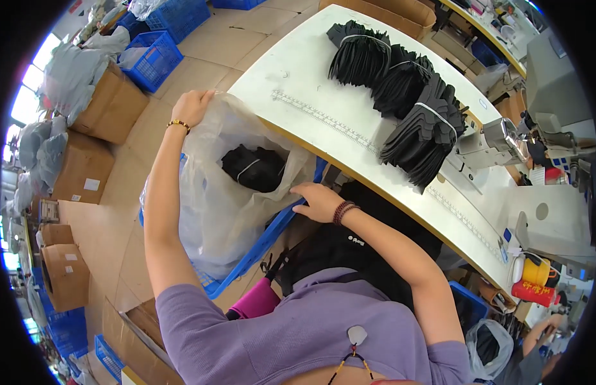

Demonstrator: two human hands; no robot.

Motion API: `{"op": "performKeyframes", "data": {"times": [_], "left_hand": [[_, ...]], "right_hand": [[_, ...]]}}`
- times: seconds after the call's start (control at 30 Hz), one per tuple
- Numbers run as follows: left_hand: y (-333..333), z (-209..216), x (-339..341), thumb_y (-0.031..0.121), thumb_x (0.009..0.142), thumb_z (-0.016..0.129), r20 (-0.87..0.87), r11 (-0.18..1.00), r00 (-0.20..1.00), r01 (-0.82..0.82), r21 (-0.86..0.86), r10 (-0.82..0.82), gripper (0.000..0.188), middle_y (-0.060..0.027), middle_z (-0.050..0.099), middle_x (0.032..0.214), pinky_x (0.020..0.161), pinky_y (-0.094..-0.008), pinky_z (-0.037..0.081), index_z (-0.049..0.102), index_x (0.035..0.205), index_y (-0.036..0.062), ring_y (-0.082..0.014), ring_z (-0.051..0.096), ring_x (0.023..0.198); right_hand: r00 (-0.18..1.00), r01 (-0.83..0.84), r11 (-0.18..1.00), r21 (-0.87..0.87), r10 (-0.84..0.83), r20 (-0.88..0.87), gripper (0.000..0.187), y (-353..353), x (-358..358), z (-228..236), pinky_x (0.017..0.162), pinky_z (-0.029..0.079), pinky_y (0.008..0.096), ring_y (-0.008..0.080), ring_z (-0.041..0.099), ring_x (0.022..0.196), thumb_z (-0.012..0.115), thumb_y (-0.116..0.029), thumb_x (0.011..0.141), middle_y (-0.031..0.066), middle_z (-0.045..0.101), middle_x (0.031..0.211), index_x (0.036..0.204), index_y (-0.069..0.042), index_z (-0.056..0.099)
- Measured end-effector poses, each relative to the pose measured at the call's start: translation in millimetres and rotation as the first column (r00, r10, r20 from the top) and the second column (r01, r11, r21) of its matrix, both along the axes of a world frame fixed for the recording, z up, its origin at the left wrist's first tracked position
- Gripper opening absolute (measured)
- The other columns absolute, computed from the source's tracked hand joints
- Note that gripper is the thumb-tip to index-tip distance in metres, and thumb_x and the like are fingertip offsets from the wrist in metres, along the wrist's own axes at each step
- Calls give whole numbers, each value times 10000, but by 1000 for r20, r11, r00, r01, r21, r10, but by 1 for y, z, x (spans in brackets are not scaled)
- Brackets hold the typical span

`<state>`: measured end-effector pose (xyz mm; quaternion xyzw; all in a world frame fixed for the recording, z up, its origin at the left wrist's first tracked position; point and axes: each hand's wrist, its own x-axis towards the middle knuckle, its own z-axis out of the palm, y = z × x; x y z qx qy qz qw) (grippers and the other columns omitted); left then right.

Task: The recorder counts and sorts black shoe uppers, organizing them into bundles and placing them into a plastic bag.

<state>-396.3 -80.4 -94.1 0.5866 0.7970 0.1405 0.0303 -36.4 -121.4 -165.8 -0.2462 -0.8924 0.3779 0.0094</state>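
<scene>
A large translucent plastic bag point(205, 192) lines a blue crate point(229, 285) beside the table, its mouth spread wide. Inside lies a banded bundle of black fabric pieces point(254, 168). My left hand point(194, 108) is closed on the bag's far left rim, near the table corner. At the opposite rim, my right hand point(318, 202) has its fingertips on the plastic, the thumb a little apart from the forefinger. Three banded stacks of black cut pieces stand on the white table, the nearest stack point(423, 131) by the sewing machine.
The white table point(298, 70) has measuring tapes point(323, 119) along its top. A sewing machine point(503, 144) stands at right with a yellow thread cone point(535, 273) near it. Cardboard boxes point(109, 106) and blue crates point(153, 61) line the floor at left. A co-worker's arm point(542, 330) shows lower right.
</scene>
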Motion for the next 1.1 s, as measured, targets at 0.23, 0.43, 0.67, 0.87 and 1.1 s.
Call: {"op": "performKeyframes", "data": {"times": [0.23,0.43,0.67,0.87,1.1], "left_hand": [[-9,16,65,306,880,503,-249,968,965,-24,250,88,262,-141,639,890,702,-443,473,639,890,82,-329,610,859],[-57,-27,151,301,811,582,-20,924,971,219,-312,-237,293,-161,654,907,723,-418,489,643,901,28,-331,625,813],[-64,-14,200,343,855,594,541,438,609,793,-422,-580,393,-157,678,905,731,-322,511,631,1079,22,-251,661,794],[-34,38,242,208,862,621,680,694,490,718,39,-545,300,-94,658,822,715,-255,498,610,1080,3,-123,616,775],[31,24,301,212,938,509,797,835,343,440,331,-497,333,-103,623,1038,864,-305,475,550,1173,-21,-153,598,909]], "right_hand": [[923,-249,960,-124,197,-330,347,-18,35,59,902,442,381,335,558,1028,598,-215,852,170,596,1088,1148,-40,554],[800,-99,987,-127,2,-600,215,-28,105,156,783,495,340,267,617,946,661,-107,808,109,646,1029,1014,-46,648],[-197,0,952,308,302,-933,488,-77,162,223,512,422,272,134,491,478,621,-33,793,21,535,612,1208,-283,561],[33,-194,907,374,387,-922,312,-78,185,229,517,426,295,151,521,482,496,-42,823,28,559,603,1121,-136,497],[631,658,733,169,-415,-656,165,-43,222,182,650,488,305,209,606,739,673,-80,728,81,611,784,873,-11,637]]}}
